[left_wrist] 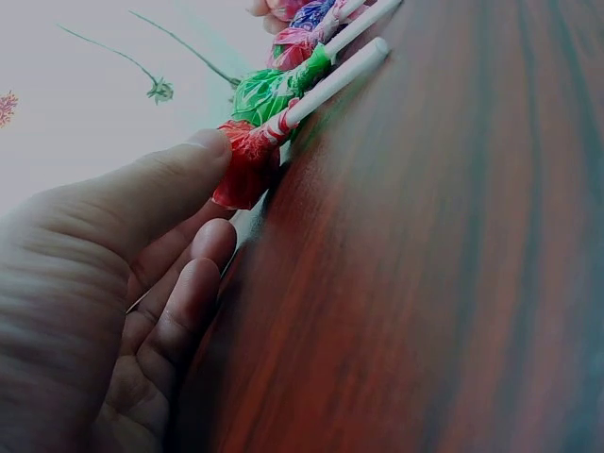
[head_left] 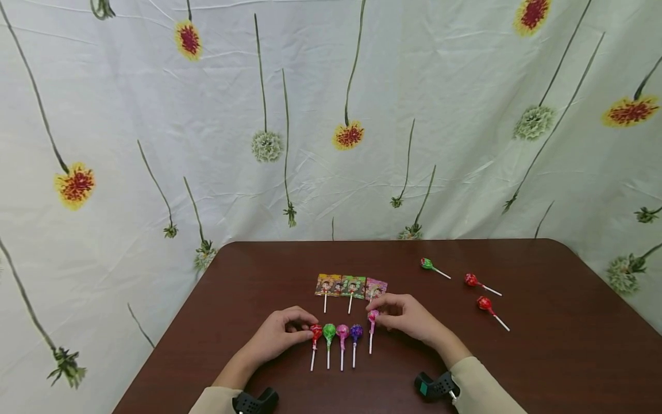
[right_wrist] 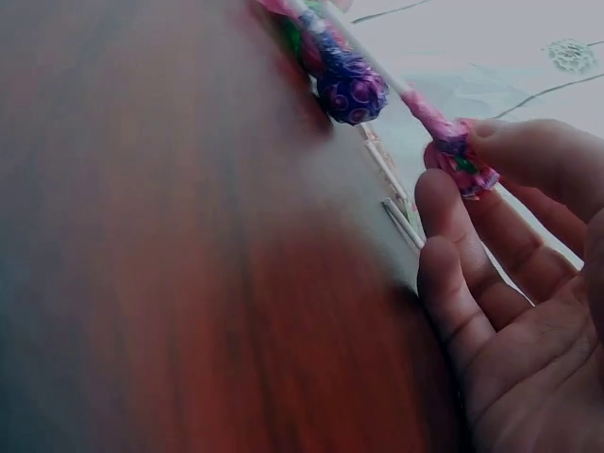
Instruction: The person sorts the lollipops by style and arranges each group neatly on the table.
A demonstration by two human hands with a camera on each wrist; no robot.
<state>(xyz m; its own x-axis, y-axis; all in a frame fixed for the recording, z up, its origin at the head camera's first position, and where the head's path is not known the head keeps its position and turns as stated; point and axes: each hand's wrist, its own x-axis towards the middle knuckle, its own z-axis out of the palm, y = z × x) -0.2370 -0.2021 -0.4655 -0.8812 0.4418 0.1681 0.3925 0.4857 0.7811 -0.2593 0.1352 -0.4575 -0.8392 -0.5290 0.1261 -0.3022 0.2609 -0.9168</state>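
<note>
Two black wrist-mounted camera units (head_left: 437,386) sit at bottom centre of the head view, on beige sleeves. Left hand (head_left: 279,333), lower centre, has thumb and curled fingers touching the wrapped head of the red round lollipop on a white stick (head_left: 315,334); left wrist view shows the thumb tip pressed on the red wrapper, the other fingers curled beside it, so a light pinch. Right hand (head_left: 408,316) pinches the pink round lollipop with white stick (head_left: 372,318) at its head; right wrist view confirms thumb and fingertip closed on the pink wrapper. Between them, in a row, sticks pointing toward the bottom of the frame: green lollipop (head_left: 328,332), second pink lollipop (head_left: 342,332), purple lollipop (head_left: 355,333). Just above the row lie three flat rectangular printed-wrapper lollipops (head_left: 351,286), side by side. Right of centre, well apart: one loose green lollipop (head_left: 427,264) and two loose red lollipops (head_left: 478,293). Surface is a dark reddish-brown wooden table with rounded corners (head_left: 543,356). Behind it hangs a creased white cloth backdrop printed with long-stemmed yellow-red and pale flowers (head_left: 310,115), filling the upper frame.
</note>
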